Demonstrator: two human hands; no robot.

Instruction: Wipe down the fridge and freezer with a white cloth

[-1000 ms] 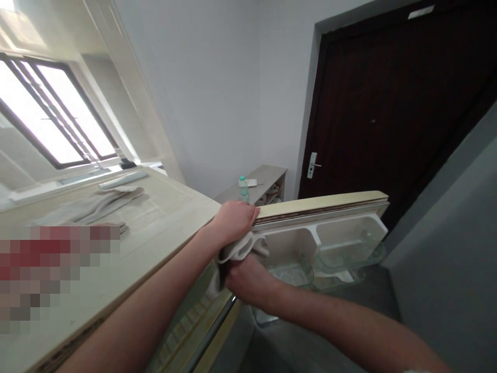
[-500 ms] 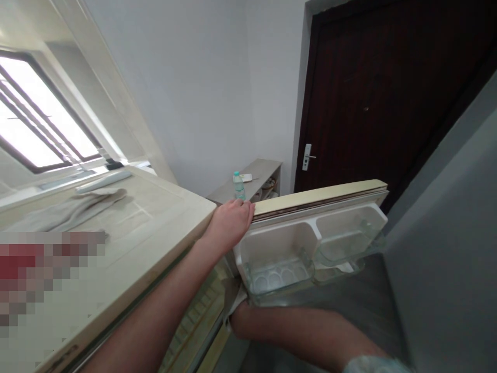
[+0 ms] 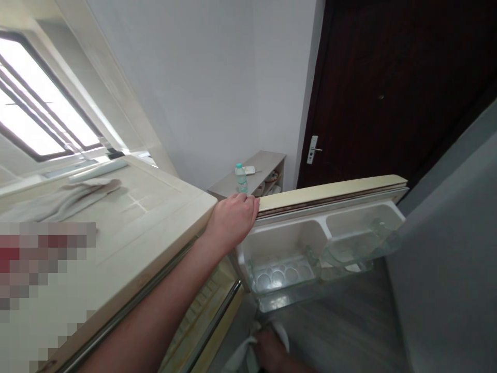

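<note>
My left hand (image 3: 233, 218) grips the top edge of an open fridge door (image 3: 334, 190), close to its hinge side. Clear racks and an egg tray (image 3: 283, 277) line the door's inner face. Low in the view, below the door racks, my right hand (image 3: 269, 348) is closed on a pale cloth (image 3: 245, 355); it is blurred. The fridge body (image 3: 178, 194) stands at the left, with ribbed, stained inner surfaces (image 3: 202, 308) showing under my left forearm.
A grey cloth (image 3: 73, 199) lies on the fridge top, beside a pixelated patch. Behind the door, a low shelf (image 3: 266, 160) holds a green-capped bottle (image 3: 241, 180). A dark door (image 3: 361, 103) and grey wall (image 3: 454, 248) stand at the right.
My right hand has moved down and toward me with the cloth, away from the fridge opening beside the door. My left hand keeps its hold on the door. The view has shifted slightly.
</note>
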